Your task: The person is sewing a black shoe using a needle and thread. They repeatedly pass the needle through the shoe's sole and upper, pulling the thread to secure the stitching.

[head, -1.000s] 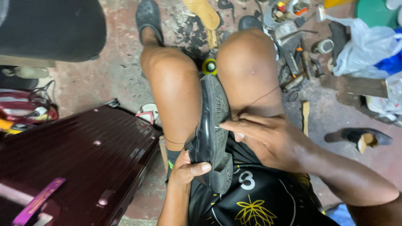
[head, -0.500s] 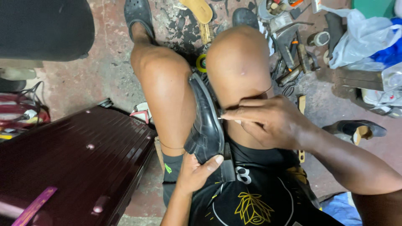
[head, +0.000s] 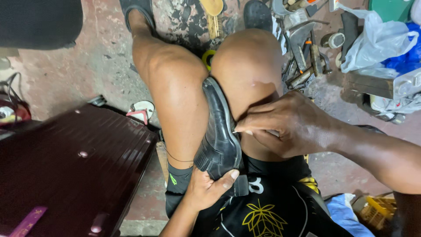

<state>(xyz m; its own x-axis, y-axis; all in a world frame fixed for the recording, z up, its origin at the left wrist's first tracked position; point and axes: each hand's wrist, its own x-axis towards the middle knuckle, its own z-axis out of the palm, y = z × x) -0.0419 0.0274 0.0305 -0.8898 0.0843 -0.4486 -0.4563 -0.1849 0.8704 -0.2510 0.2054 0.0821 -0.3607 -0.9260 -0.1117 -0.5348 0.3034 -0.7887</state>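
A black leather shoe (head: 219, 131) is wedged upright between my two bare knees, toe pointing away from me. My left hand (head: 206, 188) cups the heel end from below, thumb pressed on the leather. My right hand (head: 289, 125) rests against the shoe's right edge near my right knee, fingers pinched together on something thin that I cannot make out. I am seated, wearing black shorts with a yellow emblem (head: 263, 219).
A dark maroon hard suitcase (head: 66, 166) lies at the left. Metal hand tools (head: 307, 48) and plastic bags (head: 377, 39) are strewn on the stained concrete floor at upper right. A wooden shoe last (head: 212, 11) lies ahead. A yellow crate (head: 372, 210) sits lower right.
The view has closed in on the knees and shoe. My right hand has slid slightly forward along the shoe's right edge; my left hand keeps its hold on the heel.
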